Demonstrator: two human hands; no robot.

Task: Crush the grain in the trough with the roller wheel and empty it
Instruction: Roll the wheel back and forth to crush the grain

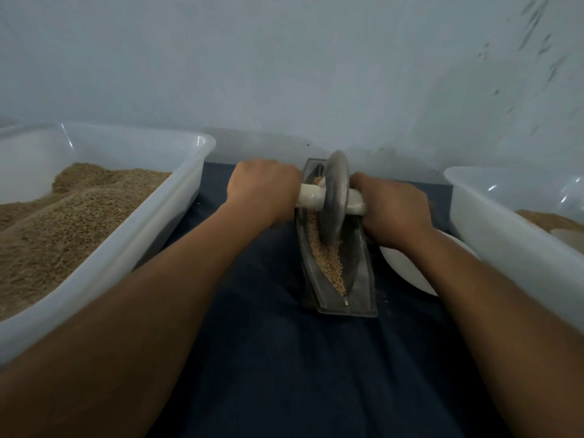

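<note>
A narrow boat-shaped metal trough [363, 279] lies lengthwise on the dark cloth, with brown grain [330, 263] along its groove. A grey roller wheel [335, 194] stands upright in the far half of the trough, on a pale axle handle [311, 196] that sticks out both sides. My left hand [264, 189] grips the left end of the handle. My right hand [390, 210] grips the right end, which it mostly hides.
A large clear tub [177, 203] full of grain stands on the left. Another clear tub [493, 235] with some grain stands on the right. A white dish [407, 267] lies between the trough and the right tub. A pale wall rises close behind.
</note>
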